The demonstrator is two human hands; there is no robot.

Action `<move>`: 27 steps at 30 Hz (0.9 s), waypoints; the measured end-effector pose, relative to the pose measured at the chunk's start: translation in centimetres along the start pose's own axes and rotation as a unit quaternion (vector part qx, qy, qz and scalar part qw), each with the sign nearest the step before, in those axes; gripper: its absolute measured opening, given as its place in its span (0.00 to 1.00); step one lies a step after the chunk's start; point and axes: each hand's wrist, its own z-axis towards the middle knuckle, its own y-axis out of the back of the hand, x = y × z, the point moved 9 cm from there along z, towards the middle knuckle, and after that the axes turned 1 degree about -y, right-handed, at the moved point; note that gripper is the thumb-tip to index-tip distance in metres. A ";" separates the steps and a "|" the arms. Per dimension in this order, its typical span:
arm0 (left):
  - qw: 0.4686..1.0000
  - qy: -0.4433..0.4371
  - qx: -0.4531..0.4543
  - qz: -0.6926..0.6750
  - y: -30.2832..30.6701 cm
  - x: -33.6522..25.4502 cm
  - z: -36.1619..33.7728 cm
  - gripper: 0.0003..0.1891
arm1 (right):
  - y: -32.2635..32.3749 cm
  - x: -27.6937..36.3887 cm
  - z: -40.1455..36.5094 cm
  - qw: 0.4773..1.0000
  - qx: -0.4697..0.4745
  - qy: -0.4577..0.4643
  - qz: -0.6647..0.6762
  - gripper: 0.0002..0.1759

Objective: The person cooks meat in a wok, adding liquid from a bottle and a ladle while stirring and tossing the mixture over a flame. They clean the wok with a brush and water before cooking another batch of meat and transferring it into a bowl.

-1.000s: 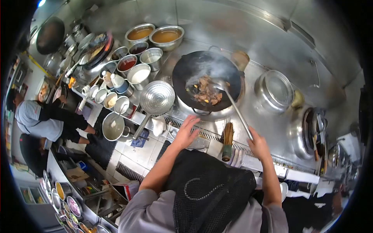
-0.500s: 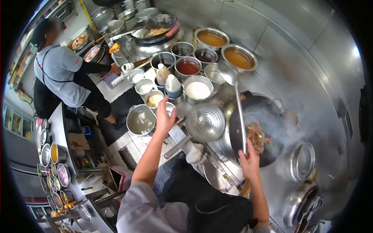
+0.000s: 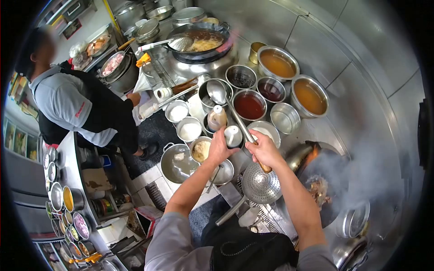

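Observation:
My right hand (image 3: pixel 263 150) is wrapped round the wooden-ended handle of a metal ladle (image 3: pixel 217 91), whose bowl hangs over a dark pot at the upper middle. My left hand (image 3: pixel 219 149) is at two squeeze bottles, near the white-topped bottle (image 3: pixel 233 136) and just below the brown bottle (image 3: pixel 217 118); whether its fingers grip one is hidden. Below my hands lies a perforated strainer (image 3: pixel 261 184). Browned meat (image 3: pixel 318 189) sits in a smoking wok (image 3: pixel 337 174) at the right, with flame at its rim.
Pots of red sauce (image 3: pixel 249 106) and amber liquid (image 3: pixel 313 97) stand beyond my hands. A second wok (image 3: pixel 198 40) holds frying food at the back. A co-worker (image 3: pixel 77 99) stands at the left, near a counter with many ingredient containers.
My right hand and the ladle have moved from the wok toward the sauce pots. My left hand has come to the bottles. The view has shifted, and flame now shows at the wok.

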 end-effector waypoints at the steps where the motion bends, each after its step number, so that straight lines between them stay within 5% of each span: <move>1: 1.000 0.002 -0.002 -0.001 0.4 -0.1 0.3 0.55 | -0.1 0.2 0.7 1.000 0.002 0.000 -0.002 0.35; 4: 0.999 0.023 0.020 -0.014 0.0 -0.3 0.5 0.52 | 0.3 0.0 1.3 1.000 0.000 -0.014 -0.003 0.34; 7: 0.997 -0.004 -0.059 -0.052 1.1 -0.7 0.1 0.48 | 0.5 0.5 -0.3 0.992 0.029 -0.013 0.120 0.35; 13: 0.988 -0.002 -0.097 -0.117 4.6 -4.3 -1.4 0.47 | 2.1 1.3 -3.0 0.987 0.014 -0.005 0.161 0.34; 27: 0.988 -0.031 -0.127 -0.075 9.8 -9.7 -7.2 0.50 | 2.3 -0.1 -4.2 0.992 -0.018 0.029 0.123 0.34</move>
